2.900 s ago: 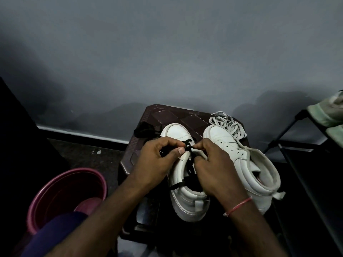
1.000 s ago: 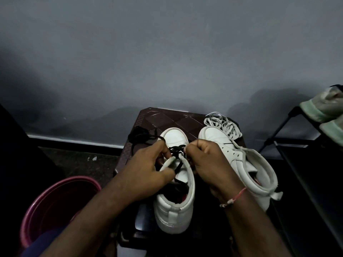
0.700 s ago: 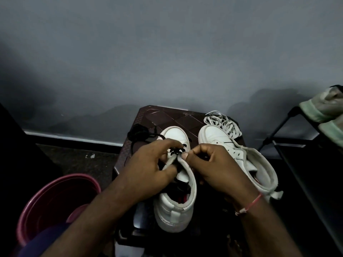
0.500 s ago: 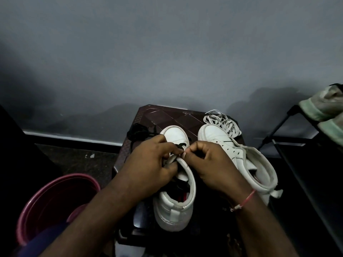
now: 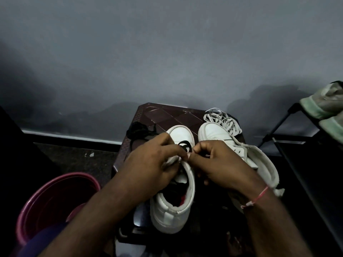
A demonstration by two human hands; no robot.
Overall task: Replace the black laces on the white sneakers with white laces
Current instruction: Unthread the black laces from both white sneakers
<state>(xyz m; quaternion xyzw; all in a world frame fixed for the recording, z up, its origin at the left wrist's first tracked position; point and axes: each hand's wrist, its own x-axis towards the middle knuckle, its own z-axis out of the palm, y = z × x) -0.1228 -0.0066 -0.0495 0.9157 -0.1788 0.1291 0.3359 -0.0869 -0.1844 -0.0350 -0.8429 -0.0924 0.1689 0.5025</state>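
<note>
Two white high-top sneakers stand on a dark brown stool [image 5: 167, 115]. The left sneaker [image 5: 172, 210] has a black lace [image 5: 184, 145] threaded near its toe. My left hand [image 5: 150, 167] grips that sneaker's left eyelet flap. My right hand [image 5: 219, 164] pinches the black lace at the right flap, fingertips almost touching the left hand's. The right sneaker [image 5: 217, 134] stands beside it with no lace in its eyelets. A pile of white laces [image 5: 222, 121] lies behind its toe. A loose black lace [image 5: 139, 130] lies at the stool's left edge.
A pink bucket [image 5: 55, 197] stands on the floor at lower left. A black metal rack [image 5: 282, 130] with pale green cloth [image 5: 326, 108] on it is at the right. A grey wall rises close behind the stool.
Both hands have stayed on the left sneaker's front eyelets. The black lace loop near the toe has grown smaller, and the fingertips have come closer together.
</note>
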